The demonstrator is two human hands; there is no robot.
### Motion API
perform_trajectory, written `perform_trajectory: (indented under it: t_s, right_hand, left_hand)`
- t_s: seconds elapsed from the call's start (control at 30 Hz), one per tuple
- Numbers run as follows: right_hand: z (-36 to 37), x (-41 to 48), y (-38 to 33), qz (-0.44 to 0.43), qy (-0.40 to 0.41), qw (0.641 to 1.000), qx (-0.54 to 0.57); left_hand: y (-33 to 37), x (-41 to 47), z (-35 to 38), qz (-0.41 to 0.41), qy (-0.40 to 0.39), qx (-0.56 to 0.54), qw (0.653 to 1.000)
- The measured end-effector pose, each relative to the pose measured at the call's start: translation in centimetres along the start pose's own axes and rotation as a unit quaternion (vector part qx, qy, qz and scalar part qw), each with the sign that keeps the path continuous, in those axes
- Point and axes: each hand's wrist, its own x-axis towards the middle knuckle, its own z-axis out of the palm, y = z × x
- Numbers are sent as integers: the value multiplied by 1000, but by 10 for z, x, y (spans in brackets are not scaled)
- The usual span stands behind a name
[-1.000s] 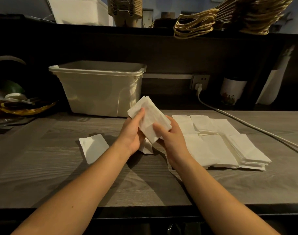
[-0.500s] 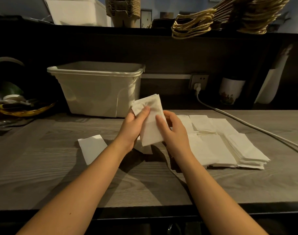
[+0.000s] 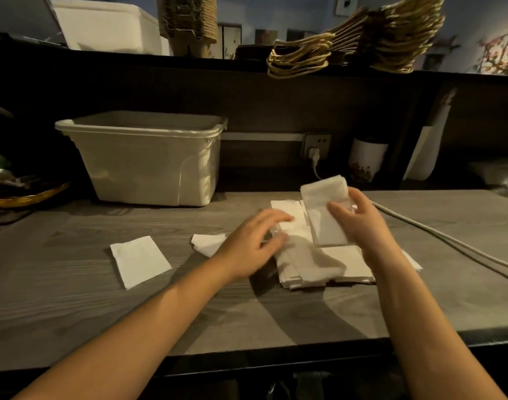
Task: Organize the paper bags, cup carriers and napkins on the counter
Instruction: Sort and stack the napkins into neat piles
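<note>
**Step in hand: adding a bundle to the pile**

The held napkin bundle is over the far right part of the napkin stack. Its lower short edge is close to the stack top, but contact cannot be confirmed. The right hand pinches the bundle, thumb on the near face and fingers curled behind the right edge. The left hand hangs over the left edge of the stack with fingers spread and relaxed. It is blurred, so contact cannot be told.

**Orientation**

- The long axis runs nearly upright, with the top end leaning slightly left and away from the person.
- The broad face is turned toward the person.

**Recommended procedure**

1. Lay the bundle flat, long axis parallel to the sheets below.
2. Steady the stack with the left hand before release.
3. Square the edges, because the stack is fanned at its near side.

**Surroundings**

A loose napkin lies well left of the stack, and a crumpled napkin lies just left of it. The plastic bin stands behind and left of the stack. A cable runs along the counter to its right.
</note>
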Motion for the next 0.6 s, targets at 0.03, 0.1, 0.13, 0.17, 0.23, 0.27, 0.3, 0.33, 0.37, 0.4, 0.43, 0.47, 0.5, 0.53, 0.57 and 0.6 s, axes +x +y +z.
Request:
perform_trajectory:
  t_s: [0.03,0.1,0.13,0.17,0.23,0.27,0.3,0.33,0.37,0.4,0.43,0.47,0.5,0.53,0.57,0.6]
  right_hand:
    - [-6,-1,4,17,0,1000,-3]
    - [-14,-2,10,48,1,999,-1]
    - [-16,-2,13,57,3,998,-5]
    - [-18,-2,16,64,5,998,-14]
    - [-20,-2,19,73,17,996,-43]
    - [-20,-1,21,75,22,995,-60]
    - [-19,-1,23,78,25,994,-78]
    - [-19,1,24,80,24,992,-99]
    - [-18,2,25,83,20,989,-120]
    - [-17,2,25,85,16,986,-141]
    - [-15,3,25,86,13,982,-165]
    - [-13,3,24,85,11,978,-192]
    - [-10,1,24,81,12,972,-220]
    - [-7,0,24,73,16,966,-246]
    - [-5,-2,24,60,23,960,-273]
    - [-2,-4,25,42,33,951,-304]
  left_hand:
    - [4,0,6,32,-37,52,997]
    - [10,0,17,77,-96,143,982]
    - [11,0,21,85,-122,182,972]
    - [10,0,25,89,-145,213,962]
    - [6,-2,30,96,-167,237,952]
    - [6,-2,30,97,-162,233,954]
    - [4,-2,31,94,-153,224,958]
    - [3,-2,32,88,-145,214,962]
    - [1,-2,33,83,-144,209,964]
    - [1,-3,34,81,-145,209,964]
    - [0,-3,35,81,-150,213,962]
    - [0,-4,36,83,-157,218,960]
    - [0,-5,36,85,-164,224,957]
    - [0,-5,35,87,-168,227,955]
    - [-1,-6,33,87,-170,226,955]
    - [0,-5,29,83,-168,217,958]
